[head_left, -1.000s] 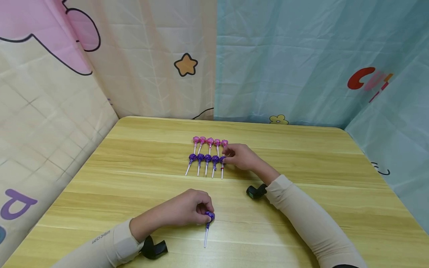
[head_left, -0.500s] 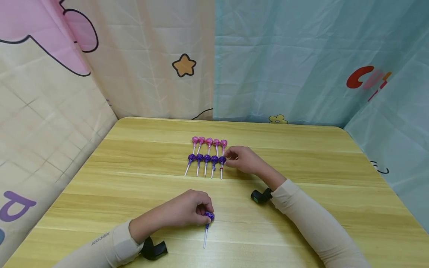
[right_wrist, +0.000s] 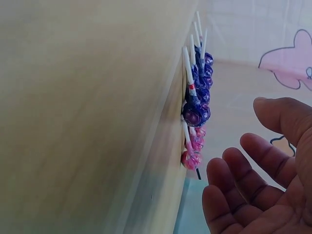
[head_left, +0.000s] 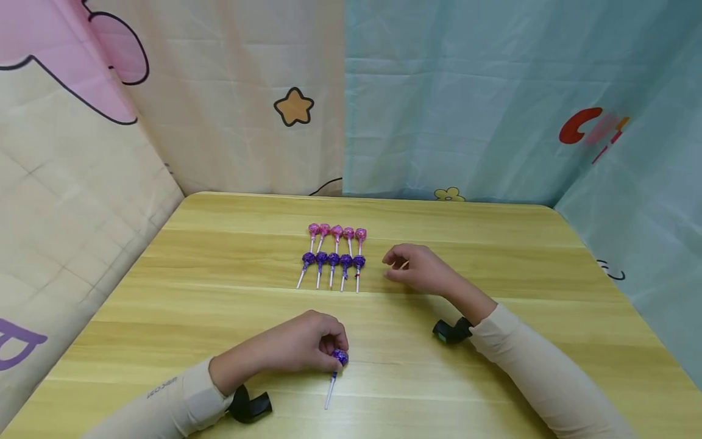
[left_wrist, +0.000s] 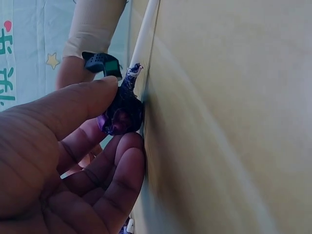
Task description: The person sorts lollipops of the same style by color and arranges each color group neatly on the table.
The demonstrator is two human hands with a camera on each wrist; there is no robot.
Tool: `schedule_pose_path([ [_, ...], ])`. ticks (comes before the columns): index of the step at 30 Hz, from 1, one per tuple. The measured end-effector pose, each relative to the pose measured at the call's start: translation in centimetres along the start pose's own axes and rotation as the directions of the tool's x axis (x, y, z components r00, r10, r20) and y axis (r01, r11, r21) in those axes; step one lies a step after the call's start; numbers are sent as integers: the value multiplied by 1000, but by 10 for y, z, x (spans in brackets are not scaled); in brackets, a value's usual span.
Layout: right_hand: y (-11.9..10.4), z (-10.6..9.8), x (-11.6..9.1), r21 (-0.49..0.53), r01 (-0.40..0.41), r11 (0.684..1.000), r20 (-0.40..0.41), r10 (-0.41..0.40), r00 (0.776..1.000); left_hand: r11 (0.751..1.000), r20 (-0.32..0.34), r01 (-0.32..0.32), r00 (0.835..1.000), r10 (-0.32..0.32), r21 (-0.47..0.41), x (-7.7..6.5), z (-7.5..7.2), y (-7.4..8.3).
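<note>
My left hand [head_left: 307,342] pinches the purple-wrapped head of a lollipop [head_left: 340,356] between thumb and fingers, close over the table near its front. The white stick points toward me; in the left wrist view the lollipop [left_wrist: 122,114] sits between thumb tip and fingers. To the right of the candy rows, my right hand [head_left: 419,268] hovers with loosely bent fingers and holds nothing. A row of several purple lollipops [head_left: 333,260] lies side by side, sticks toward me. Behind it lies a row of several pink lollipops [head_left: 337,232], their sticks reaching the purple heads.
The wooden table [head_left: 219,244] has its far edge against a printed curtain [head_left: 247,91]. Another curtain [head_left: 66,183] hangs along the left side. Each wrist carries a black camera, one of them [head_left: 452,331] beneath the right wrist.
My right hand has let go of the rightmost purple lollipop and drawn away to the right. The left hand keeps its pinch; its lollipop's stick has swung slightly left.
</note>
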State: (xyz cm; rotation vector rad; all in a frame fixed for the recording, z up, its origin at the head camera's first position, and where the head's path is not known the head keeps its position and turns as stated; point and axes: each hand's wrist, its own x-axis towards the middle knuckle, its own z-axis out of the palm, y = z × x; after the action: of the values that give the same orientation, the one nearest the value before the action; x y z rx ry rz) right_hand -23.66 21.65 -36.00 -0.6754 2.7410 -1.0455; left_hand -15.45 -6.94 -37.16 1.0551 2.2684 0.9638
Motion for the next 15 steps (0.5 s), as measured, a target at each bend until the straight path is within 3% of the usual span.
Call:
schedule_pose_path([
  [6, 2, -3, -13, 12, 18, 1000, 15, -18, 1000, 999, -1, -18, 1000, 18, 31, 2, -1, 1],
  [15, 11, -6, -36, 26, 10, 1000, 23, -11, 1000, 999, -60, -37, 997, 39, 33, 9, -9, 2],
])
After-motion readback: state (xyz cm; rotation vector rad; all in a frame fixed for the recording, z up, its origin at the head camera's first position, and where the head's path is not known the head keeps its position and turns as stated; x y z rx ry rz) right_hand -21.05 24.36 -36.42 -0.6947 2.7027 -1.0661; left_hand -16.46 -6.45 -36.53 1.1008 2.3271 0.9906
